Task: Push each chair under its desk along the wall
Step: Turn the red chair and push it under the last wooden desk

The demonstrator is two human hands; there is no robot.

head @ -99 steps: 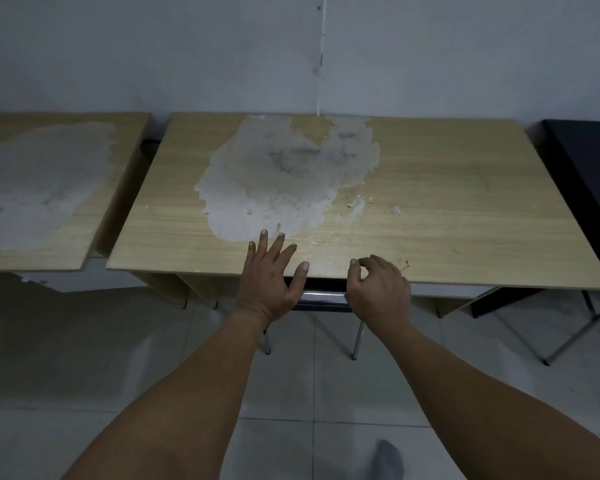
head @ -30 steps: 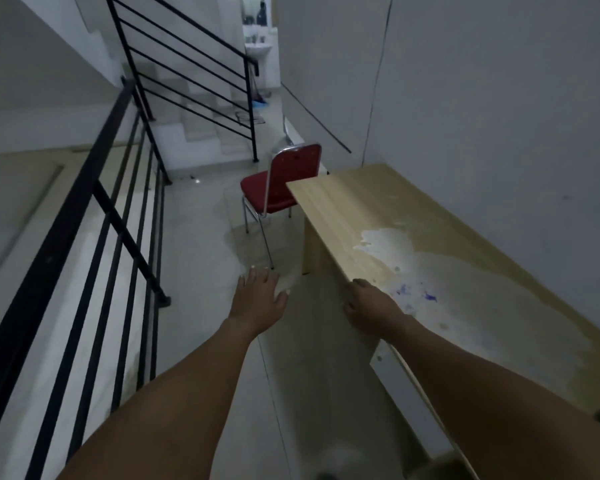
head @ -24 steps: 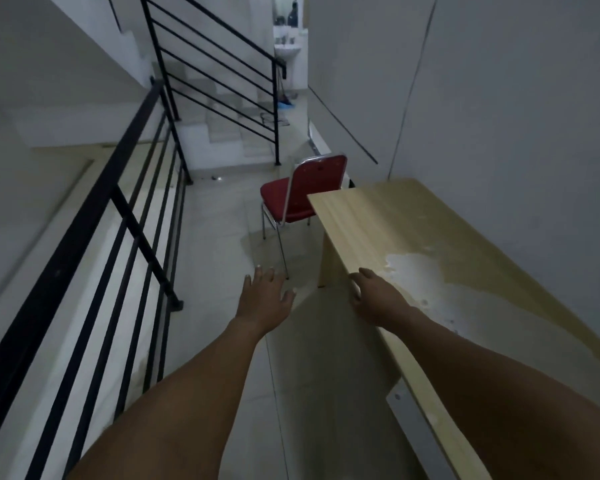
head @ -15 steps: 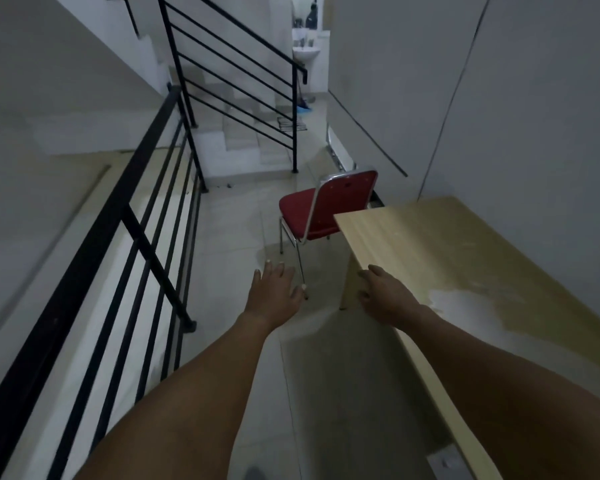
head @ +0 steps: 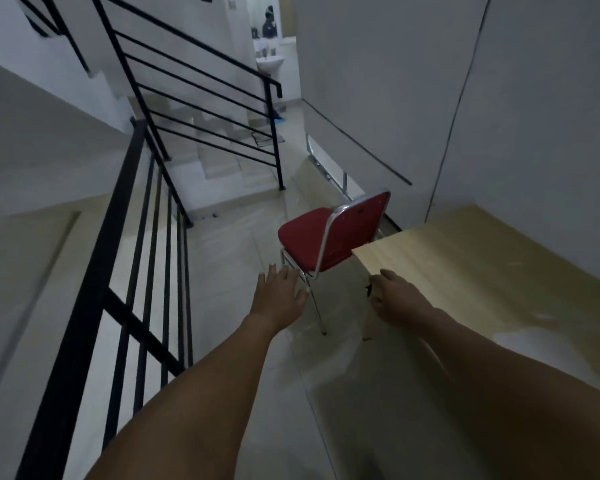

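Both hands reach forward empty, left hand (head: 280, 296) spread, right hand (head: 394, 299) loosely curled, toward a red chair (head: 329, 237) mid-frame, standing out beyond the desk (head: 492, 271) corner, apparently next to grasp and push under.

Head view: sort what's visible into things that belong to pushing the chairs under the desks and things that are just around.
Part of the job:
- red chair, standing out past the desk's end
- wooden desk along the wall
- left hand, open, short of the chair
- right hand, on the desk edge

Just around:
- black stair railing
- stairs
- white sink far back
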